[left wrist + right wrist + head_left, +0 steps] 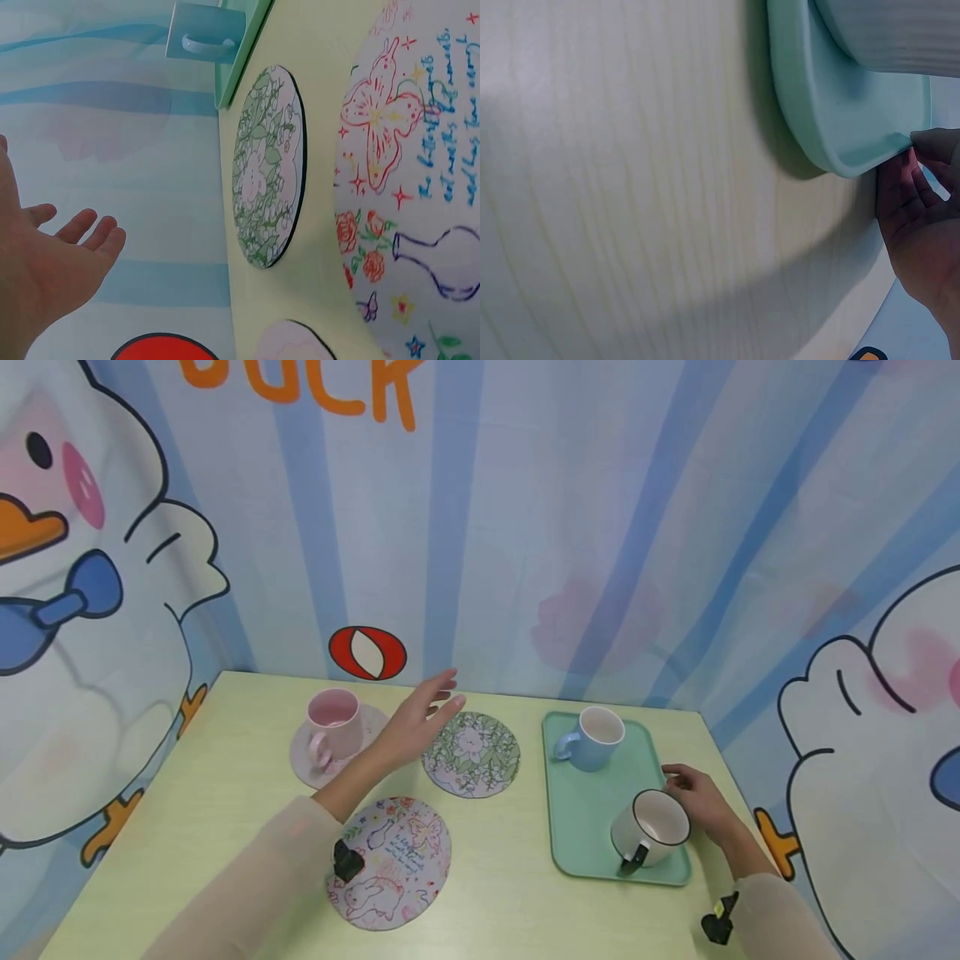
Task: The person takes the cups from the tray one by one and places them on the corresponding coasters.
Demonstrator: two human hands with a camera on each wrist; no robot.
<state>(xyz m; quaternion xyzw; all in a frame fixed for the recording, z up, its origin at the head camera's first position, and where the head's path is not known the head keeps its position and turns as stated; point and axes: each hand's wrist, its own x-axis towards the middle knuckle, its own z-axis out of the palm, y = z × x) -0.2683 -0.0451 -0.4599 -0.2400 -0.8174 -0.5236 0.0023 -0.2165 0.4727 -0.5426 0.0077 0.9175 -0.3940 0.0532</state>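
My left hand (414, 727) hovers with its fingers spread above the table, between the pink mug (341, 735) and the round green leafy coaster (471, 760). Nothing is in that hand; the left wrist view shows its bare palm. On the right, my right hand (701, 797) pinches the rim of the mint-green tray (592, 814), its thumb on the edge and fingers at the underside in the right wrist view. A blue mug (596, 750) stands towards the tray's far end. The white mug (628, 837) with a black rim and handle stands at its near end.
Under the pink mug lies a pale pink coaster (300, 756). A larger coaster with a rabbit and flowers (405, 864) lies near the left forearm. Behind the pale wooden table (510, 893) hangs a striped blue cartoon curtain (495, 543).
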